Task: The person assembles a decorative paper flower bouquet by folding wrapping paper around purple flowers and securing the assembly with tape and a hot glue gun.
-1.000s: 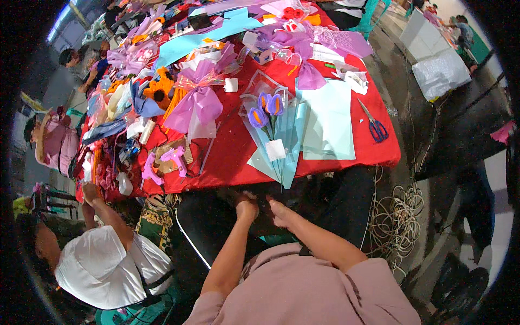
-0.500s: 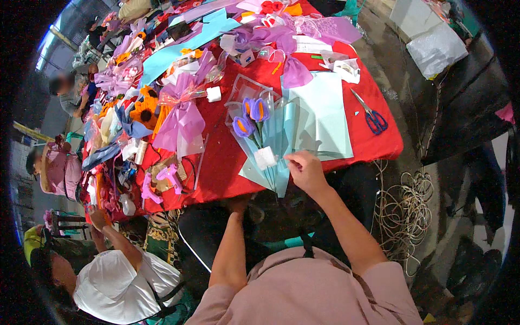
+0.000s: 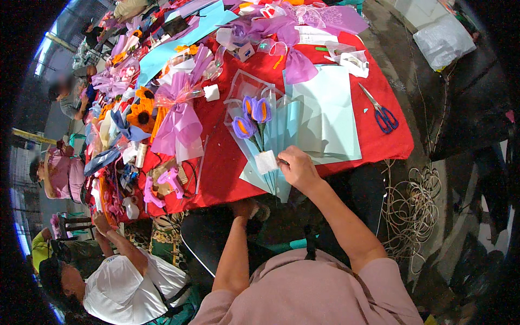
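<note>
A bouquet lies on the red-covered table in front of me: purple fuzzy flowers with orange centres, in a clear and pale blue wrapping sheet. A small white block sits around or on their thin stems. My right hand is closed in a pinch at the wrapper's right side, its fingertips beside the white block; what they hold, if anything, is too small to make out. My left hand is low at the table's front edge, its fingers mostly hidden.
Pale blue sheets lie right of the bouquet, with blue-handled scissors beyond. Purple glue guns, a purple bow and orange flowers crowd the left. A co-worker in white sits at left; coiled cable lies on the floor.
My right hand has shifted slightly left and closer to the white block, its fingers still pinched. The view has moved a little; the bouquet stays in place on the table.
</note>
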The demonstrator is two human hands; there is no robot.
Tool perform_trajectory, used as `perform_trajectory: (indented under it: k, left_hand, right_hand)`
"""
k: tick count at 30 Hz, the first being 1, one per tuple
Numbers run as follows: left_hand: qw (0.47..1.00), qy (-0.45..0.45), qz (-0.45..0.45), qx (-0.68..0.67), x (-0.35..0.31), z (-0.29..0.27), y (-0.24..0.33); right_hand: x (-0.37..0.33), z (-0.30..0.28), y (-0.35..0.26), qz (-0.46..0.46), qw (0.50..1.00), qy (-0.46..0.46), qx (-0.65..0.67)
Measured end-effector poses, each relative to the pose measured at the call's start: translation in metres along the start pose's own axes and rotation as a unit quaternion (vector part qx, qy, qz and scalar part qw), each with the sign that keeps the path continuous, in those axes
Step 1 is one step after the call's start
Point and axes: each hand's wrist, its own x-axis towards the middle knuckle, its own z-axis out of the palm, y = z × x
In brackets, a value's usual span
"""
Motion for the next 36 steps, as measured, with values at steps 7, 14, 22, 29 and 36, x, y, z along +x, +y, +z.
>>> perform_trajectory:
  k: [7,14,22,29,36]
  left_hand:
    - [0.97,0.082,0.001,-0.23,-0.012,-0.016,0.032]
    - [0.971,0.214,0.039,0.098,-0.019,-0.003,0.0]
    - [0.915,0.127,-0.116,-0.365,-0.045,-0.06,0.042]
    - [0.932,0.318,0.004,-0.172,-0.051,-0.041,0.015]
    - [0.999,0.006,-0.013,-0.039,-0.102,-0.106,0.077]
  right_hand:
    - [0.001,-0.002,-0.003,0.026,0.999,-0.019,-0.009]
    - [0.008,0.005,-0.011,-0.006,0.999,-0.031,-0.024]
    - [0.002,0.003,-0.002,0.02,0.998,-0.014,-0.063]
    - [0.007,0.006,-0.013,0.027,0.997,-0.036,-0.061]
    - [0.0,0.004,0.013,0.037,0.997,0.019,-0.066]
